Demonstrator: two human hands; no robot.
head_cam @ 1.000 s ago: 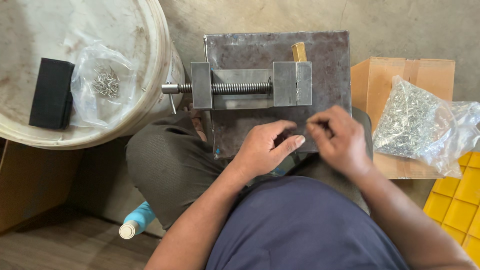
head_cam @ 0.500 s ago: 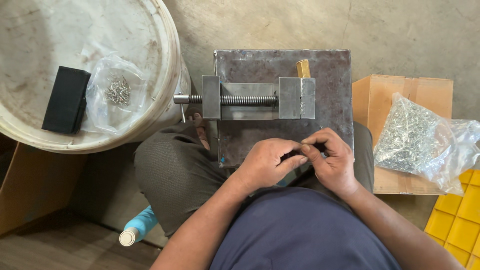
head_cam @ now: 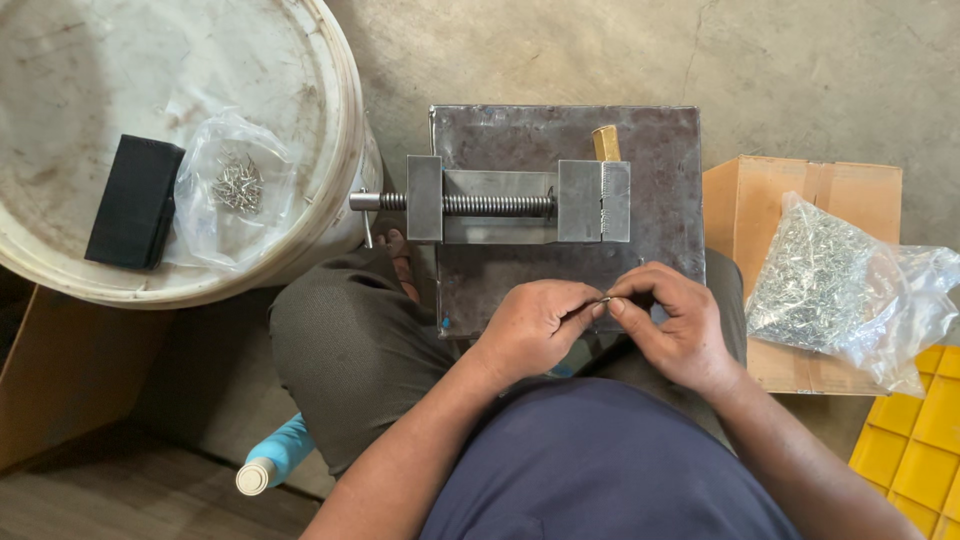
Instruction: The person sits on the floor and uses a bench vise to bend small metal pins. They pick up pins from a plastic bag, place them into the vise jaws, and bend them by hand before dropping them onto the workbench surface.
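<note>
My left hand [head_cam: 535, 325] and my right hand [head_cam: 675, 325] meet fingertip to fingertip over the near edge of a dark steel plate [head_cam: 660, 140]. Between the fingertips they pinch a small thin metal piece [head_cam: 604, 299]. Just beyond my hands a grey bench vise [head_cam: 520, 200] lies on the plate, its screw pointing left and its jaws at the right. A short brass-coloured block [head_cam: 606, 142] stands behind the jaws.
A clear bag of small metal parts [head_cam: 830, 285] lies on a cardboard box [head_cam: 760, 190] at the right, beside a yellow crate [head_cam: 915, 430]. At the left a white drum lid [head_cam: 120, 70] carries a black block [head_cam: 135, 200] and a small bag of parts [head_cam: 238, 185]. A blue bottle [head_cam: 275, 460] lies near my knee.
My hands have drawn together from the plate toward my body and now pinch the small metal piece between them. The view has shifted slightly.
</note>
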